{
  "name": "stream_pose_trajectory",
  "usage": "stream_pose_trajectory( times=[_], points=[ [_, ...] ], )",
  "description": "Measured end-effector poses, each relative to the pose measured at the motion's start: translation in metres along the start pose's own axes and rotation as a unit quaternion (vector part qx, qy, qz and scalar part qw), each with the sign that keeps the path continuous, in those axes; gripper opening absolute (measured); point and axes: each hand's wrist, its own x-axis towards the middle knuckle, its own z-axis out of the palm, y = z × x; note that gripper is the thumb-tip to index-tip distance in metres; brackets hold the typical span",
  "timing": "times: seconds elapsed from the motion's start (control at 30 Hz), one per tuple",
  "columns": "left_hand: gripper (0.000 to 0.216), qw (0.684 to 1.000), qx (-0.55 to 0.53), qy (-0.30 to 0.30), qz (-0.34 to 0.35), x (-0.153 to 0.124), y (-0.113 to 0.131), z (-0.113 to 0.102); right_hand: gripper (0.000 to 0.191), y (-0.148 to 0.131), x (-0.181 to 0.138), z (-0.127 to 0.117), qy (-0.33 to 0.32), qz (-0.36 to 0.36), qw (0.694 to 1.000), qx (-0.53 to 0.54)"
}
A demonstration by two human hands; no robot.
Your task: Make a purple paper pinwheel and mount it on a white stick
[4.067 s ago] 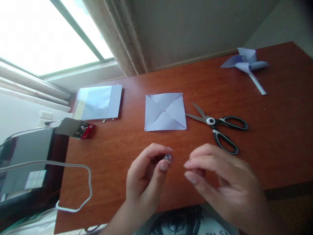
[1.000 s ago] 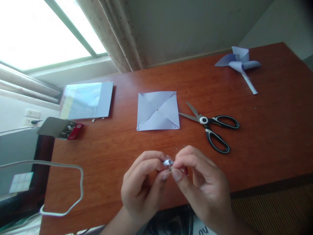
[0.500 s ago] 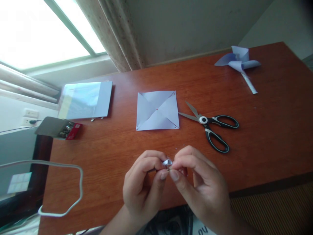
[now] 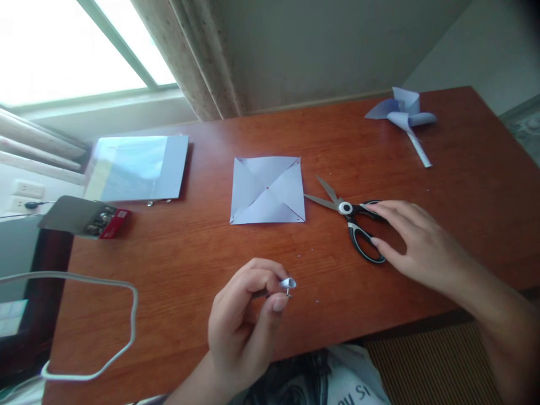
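Note:
My left hand (image 4: pixel 244 318) pinches a small rolled paper tube (image 4: pixel 289 283) between thumb and fingers. A thin metal pin (image 4: pixel 288 292) sticks out of the tube's end, pointing down beside the thumb tip. Over the handles of the black-handled scissors (image 4: pixel 345 208) reaches my right hand (image 4: pixel 415 239), thumb and fingers apart; its fingertips meet or hover at the two loops, I cannot tell which. The scissor blades are spread and point left. Just left of their tips lies a square white paper (image 4: pixel 267 205) with diagonal cuts, a small centre mark and corner holes.
A paper pinwheel (image 4: pixel 405 117) on a paper stick lies at the back right. At the back left is a flat silvery laptop-like object (image 4: pixel 139 166), with an open small box (image 4: pixel 101 222) in front of it. A white cable (image 4: pixel 134 315) loops over the table's left side.
My right hand has let go of the pin and tube and moved right, out to the scissors. The left hand has stayed in place with the tube. The view has shifted slightly.

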Motion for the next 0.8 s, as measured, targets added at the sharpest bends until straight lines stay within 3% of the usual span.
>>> stream_pose_trajectory(
  times=[0.27,0.37,0.53,0.67,0.8],
  points=[
    [0.007,1.000,-0.020,-0.006,-0.020,0.000,0.000,0.000,0.062,-0.001,0.005,0.008,-0.039,0.010,0.998,-0.050],
    [0.008,0.999,-0.023,-0.014,-0.023,0.000,0.000,0.000,0.057,-0.001,0.008,0.004,-0.037,0.027,0.998,-0.040],
    [0.007,0.999,-0.031,-0.012,-0.028,0.001,0.000,0.000,0.049,0.000,0.003,-0.010,-0.028,0.101,0.991,0.084],
    [0.009,0.999,-0.035,-0.020,-0.031,0.001,0.001,-0.002,0.063,0.002,-0.004,-0.024,-0.082,0.095,0.961,0.245],
    [0.007,0.997,-0.041,-0.058,-0.021,0.002,0.002,-0.003,0.061,-0.012,0.000,-0.055,-0.033,0.085,0.980,0.177]
  ],
)
